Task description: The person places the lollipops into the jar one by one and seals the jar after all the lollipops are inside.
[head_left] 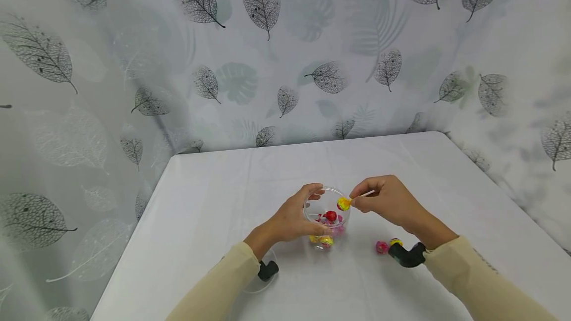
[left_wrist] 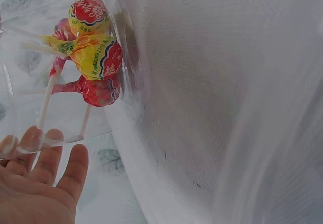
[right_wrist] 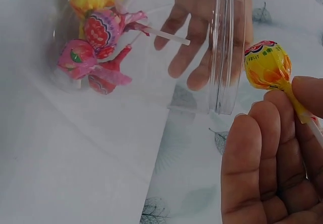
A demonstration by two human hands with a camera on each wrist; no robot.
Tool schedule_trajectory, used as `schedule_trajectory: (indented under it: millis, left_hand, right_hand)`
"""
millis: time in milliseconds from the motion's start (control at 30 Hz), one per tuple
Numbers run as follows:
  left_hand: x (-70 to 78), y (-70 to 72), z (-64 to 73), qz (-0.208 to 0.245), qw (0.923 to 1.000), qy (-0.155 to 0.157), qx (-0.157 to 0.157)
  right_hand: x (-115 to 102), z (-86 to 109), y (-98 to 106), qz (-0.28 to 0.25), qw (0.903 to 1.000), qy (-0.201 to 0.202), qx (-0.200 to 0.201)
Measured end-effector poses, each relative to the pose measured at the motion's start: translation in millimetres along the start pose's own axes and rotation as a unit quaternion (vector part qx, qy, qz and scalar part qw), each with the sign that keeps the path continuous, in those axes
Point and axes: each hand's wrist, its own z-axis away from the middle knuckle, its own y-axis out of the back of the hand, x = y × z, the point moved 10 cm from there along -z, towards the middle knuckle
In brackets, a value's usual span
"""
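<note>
My left hand (head_left: 292, 218) grips a clear plastic jar (right_wrist: 222, 90), its fingers and thumb around the side near the rim. The jar is tilted, its open mouth facing the right hand. Inside lie several wrapped lollipops: yellow ones (left_wrist: 96, 57), a red one (left_wrist: 101, 91) and pink ones (right_wrist: 78, 60), their white sticks pointing toward the mouth. My right hand (head_left: 392, 203) pinches a yellow lollipop (right_wrist: 270, 67) between thumb and fingers, just below its wrapped head. That head is right at the jar's rim in the head view.
On the white table (head_left: 214, 192), a pink lollipop (head_left: 382, 247) and a yellow lollipop (head_left: 395, 242) lie below my right hand, near the dark wrist-camera mount (head_left: 408, 255). A clear round lid (head_left: 256, 290) lies under my left wrist. Leaf-patterned curtains (head_left: 285, 53) surround the table.
</note>
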Motion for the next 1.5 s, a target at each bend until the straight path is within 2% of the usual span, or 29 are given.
schedule_trajectory:
  millis: [400, 700, 1200, 1500]
  left_hand:
    - [6.5, -1.5, 0.4, 0.001, 0.9999, -0.017, -0.004]
    - [5.7, -1.4, 0.4, -0.003, 0.9999, -0.010, -0.003]
    - [4.4, -0.3, -0.8, 0.007, 0.9998, -0.019, -0.003]
    - [4.7, -0.3, -0.6, 0.008, 0.9998, -0.019, 0.000]
  right_hand:
    - [1, 1.5, -5, 0.007, 0.9999, 0.003, -0.014]
    - [9, 8.2, 6, 0.017, 0.9998, 0.011, -0.001]
    - [42, 18.2, 22, 0.021, 0.9996, -0.015, 0.006]
    - [72, 32.3, 27, 0.035, 0.9980, -0.053, -0.002]
